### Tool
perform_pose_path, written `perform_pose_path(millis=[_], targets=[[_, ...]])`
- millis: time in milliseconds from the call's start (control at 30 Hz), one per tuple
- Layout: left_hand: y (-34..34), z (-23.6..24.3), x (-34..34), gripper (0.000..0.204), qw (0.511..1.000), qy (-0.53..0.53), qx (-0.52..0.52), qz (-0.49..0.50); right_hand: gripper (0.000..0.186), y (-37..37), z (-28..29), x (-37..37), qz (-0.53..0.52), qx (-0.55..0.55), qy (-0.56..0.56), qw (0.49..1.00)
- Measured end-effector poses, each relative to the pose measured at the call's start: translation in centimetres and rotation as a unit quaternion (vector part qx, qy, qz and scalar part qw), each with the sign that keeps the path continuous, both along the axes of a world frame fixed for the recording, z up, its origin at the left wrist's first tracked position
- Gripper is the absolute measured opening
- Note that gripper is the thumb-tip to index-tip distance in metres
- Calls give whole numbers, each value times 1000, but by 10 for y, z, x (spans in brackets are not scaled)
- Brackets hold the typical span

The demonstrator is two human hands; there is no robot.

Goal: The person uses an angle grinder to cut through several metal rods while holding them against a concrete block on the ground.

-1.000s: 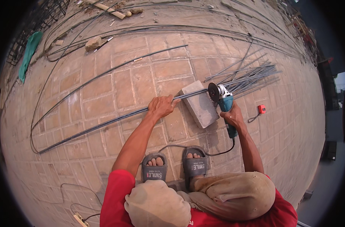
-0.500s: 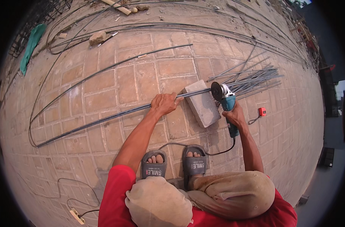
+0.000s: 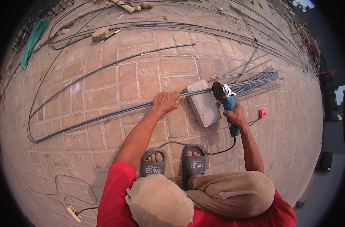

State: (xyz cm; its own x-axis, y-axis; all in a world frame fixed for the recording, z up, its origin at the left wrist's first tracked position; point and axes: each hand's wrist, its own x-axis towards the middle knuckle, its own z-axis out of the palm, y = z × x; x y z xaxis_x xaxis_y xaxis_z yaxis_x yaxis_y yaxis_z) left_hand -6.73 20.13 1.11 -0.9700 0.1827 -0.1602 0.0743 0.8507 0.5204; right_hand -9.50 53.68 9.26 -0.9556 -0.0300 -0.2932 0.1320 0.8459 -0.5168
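Left hand (image 3: 165,102) clamps likely-stiff rods (image 3: 123,111), best held beside the block (image 3: 205,110). Right hand (image 3: 236,114) grips the hefty-looking grinder's body (image 3: 229,103).

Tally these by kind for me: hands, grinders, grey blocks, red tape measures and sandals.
Left hand and right hand: 2
Grinder: 1
Grey block: 1
Red tape measure: 1
Left sandal and right sandal: 2
Total: 7

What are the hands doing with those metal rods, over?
Left hand gripping metal rods laid across grey block. Right hand holding angle grinder, disc at the rods; contact unclear. Power cord trails by the sandals.
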Motion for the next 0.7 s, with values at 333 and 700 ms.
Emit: perform_pose_path(millis=[333, 700], targets=[[0, -6, -1, 55, 1000, 11, 4, 2, 66, -1, 0, -2, -3, 3, -7, 1000], [0, -5, -1, 56, 1000, -2, 3, 1, 66, -2, 5, 0, -2, 4, -8, 1000]])
